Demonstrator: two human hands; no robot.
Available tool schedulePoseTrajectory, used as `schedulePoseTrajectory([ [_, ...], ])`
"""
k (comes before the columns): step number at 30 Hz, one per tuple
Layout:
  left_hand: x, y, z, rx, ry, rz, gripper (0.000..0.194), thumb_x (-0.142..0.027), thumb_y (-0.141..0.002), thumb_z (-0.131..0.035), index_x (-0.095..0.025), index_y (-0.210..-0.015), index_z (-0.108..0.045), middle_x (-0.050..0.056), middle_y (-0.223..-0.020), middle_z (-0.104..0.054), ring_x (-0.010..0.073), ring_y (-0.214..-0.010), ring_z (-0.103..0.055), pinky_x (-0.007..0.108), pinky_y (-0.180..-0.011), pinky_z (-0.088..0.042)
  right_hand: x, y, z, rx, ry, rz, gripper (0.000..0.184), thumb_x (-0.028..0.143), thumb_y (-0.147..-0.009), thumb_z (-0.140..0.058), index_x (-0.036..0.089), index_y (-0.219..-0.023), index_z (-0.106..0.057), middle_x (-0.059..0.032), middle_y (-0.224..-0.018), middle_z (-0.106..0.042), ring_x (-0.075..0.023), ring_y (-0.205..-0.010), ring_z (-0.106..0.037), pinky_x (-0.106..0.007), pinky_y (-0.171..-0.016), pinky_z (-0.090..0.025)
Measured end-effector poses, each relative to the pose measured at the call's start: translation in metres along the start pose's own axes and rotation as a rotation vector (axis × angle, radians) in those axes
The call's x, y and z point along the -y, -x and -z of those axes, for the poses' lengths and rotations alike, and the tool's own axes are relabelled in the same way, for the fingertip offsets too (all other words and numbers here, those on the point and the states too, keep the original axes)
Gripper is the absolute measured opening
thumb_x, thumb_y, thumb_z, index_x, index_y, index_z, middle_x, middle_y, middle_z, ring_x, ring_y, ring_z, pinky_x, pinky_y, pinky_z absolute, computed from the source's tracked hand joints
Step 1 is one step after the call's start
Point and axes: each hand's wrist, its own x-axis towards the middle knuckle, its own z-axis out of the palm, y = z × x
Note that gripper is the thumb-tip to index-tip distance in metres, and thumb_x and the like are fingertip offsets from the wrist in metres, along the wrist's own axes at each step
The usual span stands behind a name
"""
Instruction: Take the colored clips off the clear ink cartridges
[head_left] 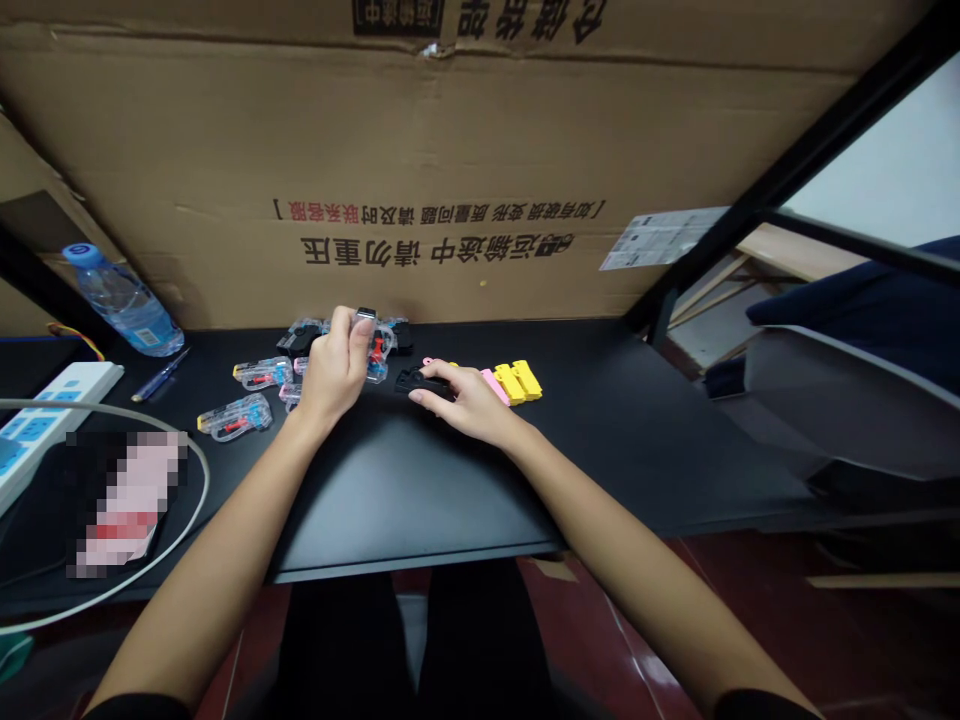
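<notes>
My left hand (335,368) is raised slightly over the black table (420,480), its fingers closed round a small clear plastic part with red inside (373,340). My right hand (466,397) lies on the table with its fingers pinching a small black part (415,380). Just right of that hand lie a pink piece (493,385) and yellow pieces (519,381). Several clear plastic parts with red and blue insides (247,392) are scattered left of my left hand, and more lie behind it.
A large cardboard sheet (450,170) stands along the table's back. At the far left are a water bottle (124,300), a pen (159,376), a white power strip (45,410) and a white cable (150,560). A black frame post (787,170) rises at the right.
</notes>
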Motion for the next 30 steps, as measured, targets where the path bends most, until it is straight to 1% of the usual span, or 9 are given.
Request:
schedulePoseTrajectory([
  [3, 0.002, -0.002, 0.001, 0.030, 0.007, 0.016, 0.035, -0.053, -0.113, -0.038, -0.025, -0.095, -0.050, -0.002, -0.066, -0.055, 0.0176, -0.059, -0.056, 0.030, -0.063, -0.036, 0.002, -0.001, 0.006, -0.038, -0.005, -0.002, 0.033, 0.050, -0.098, -0.070, 0.023, -0.115, -0.069, -0.0075, -0.105, -0.078, -0.0248, -0.090, -0.073, -0.037, -0.081, -0.055],
  [7, 0.004, -0.001, -0.002, 0.105, 0.022, 0.038, 0.034, -0.052, -0.113, -0.040, -0.026, -0.093, -0.048, -0.002, -0.065, -0.056, 0.0172, -0.059, -0.056, 0.030, -0.064, -0.037, 0.001, -0.003, 0.016, -0.173, -0.020, -0.040, 0.054, 0.044, -0.099, -0.071, 0.025, -0.147, -0.057, -0.0087, -0.112, -0.079, -0.0235, -0.085, -0.073, -0.037, -0.078, -0.058],
  [12, 0.004, -0.001, -0.001, 0.104, 0.021, 0.038, 0.033, -0.053, -0.112, -0.042, -0.027, -0.093, -0.049, -0.002, -0.063, -0.055, 0.0180, -0.059, -0.056, 0.031, -0.064, -0.038, -0.009, -0.006, 0.025, -0.283, 0.064, 0.048, 0.032, 0.038, -0.094, -0.075, 0.023, -0.122, -0.073, -0.0101, -0.115, -0.077, -0.0281, -0.103, -0.074, -0.044, -0.094, -0.060],
  [15, 0.003, -0.002, 0.001, 0.102, 0.014, 0.042, 0.034, -0.054, -0.112, -0.041, -0.027, -0.093, -0.048, -0.003, -0.063, -0.054, 0.0183, -0.059, -0.055, 0.031, -0.064, -0.037, -0.012, -0.004, 0.025, -0.178, 0.162, 0.145, 0.027, 0.031, -0.094, -0.072, 0.023, -0.120, -0.076, -0.0114, -0.117, -0.073, -0.0279, -0.104, -0.072, -0.044, -0.092, -0.061],
  [18, 0.004, -0.002, 0.001, 0.099, 0.001, 0.042, 0.034, -0.054, -0.112, -0.041, -0.027, -0.093, -0.048, -0.003, -0.063, -0.054, 0.0182, -0.059, -0.056, 0.031, -0.064, -0.037, -0.012, 0.000, 0.023, 0.049, 0.279, 0.126, 0.035, 0.023, -0.095, -0.067, 0.025, -0.128, -0.077, -0.0126, -0.124, -0.070, -0.0294, -0.112, -0.072, -0.042, -0.088, -0.062],
  [20, 0.004, -0.003, 0.001, 0.095, -0.009, 0.039, 0.034, -0.054, -0.112, -0.041, -0.027, -0.093, -0.049, -0.003, -0.063, -0.055, 0.0182, -0.059, -0.056, 0.030, -0.063, -0.037, -0.010, 0.003, 0.021, 0.148, 0.370, 0.109, 0.038, 0.018, -0.093, -0.067, 0.026, -0.128, -0.079, -0.0130, -0.125, -0.069, -0.0319, -0.124, -0.069, -0.043, -0.094, -0.061],
  [23, 0.004, -0.002, 0.001, 0.089, -0.023, 0.032, 0.035, -0.053, -0.112, -0.041, -0.026, -0.092, -0.050, -0.003, -0.062, -0.054, 0.0179, -0.059, -0.056, 0.030, -0.063, -0.037, -0.004, 0.006, 0.021, 0.217, 0.456, 0.106, 0.036, 0.021, -0.091, -0.072, 0.026, -0.125, -0.081, -0.0134, -0.123, -0.069, -0.0342, -0.132, -0.066, -0.047, -0.104, -0.058],
  [27, 0.003, -0.002, 0.001, 0.091, -0.031, 0.030, 0.034, -0.052, -0.112, -0.042, -0.026, -0.092, -0.050, -0.003, -0.063, -0.055, 0.0176, -0.058, -0.056, 0.029, -0.063, -0.036, 0.005, 0.007, 0.021, 0.240, 0.444, 0.080, 0.043, 0.041, -0.086, -0.085, 0.024, -0.126, -0.081, -0.0151, -0.129, -0.070, -0.0379, -0.142, -0.060, -0.051, -0.112, -0.054],
  [30, 0.003, -0.003, 0.002, 0.086, -0.031, 0.027, 0.035, -0.053, -0.112, -0.041, -0.026, -0.093, -0.051, -0.002, -0.064, -0.056, 0.0178, -0.059, -0.056, 0.030, -0.063, -0.037, 0.005, 0.006, 0.024, 0.254, 0.398, 0.062, 0.043, 0.040, -0.087, -0.085, 0.025, -0.128, -0.080, -0.0146, -0.130, -0.070, -0.0372, -0.144, -0.059, -0.051, -0.114, -0.052],
])
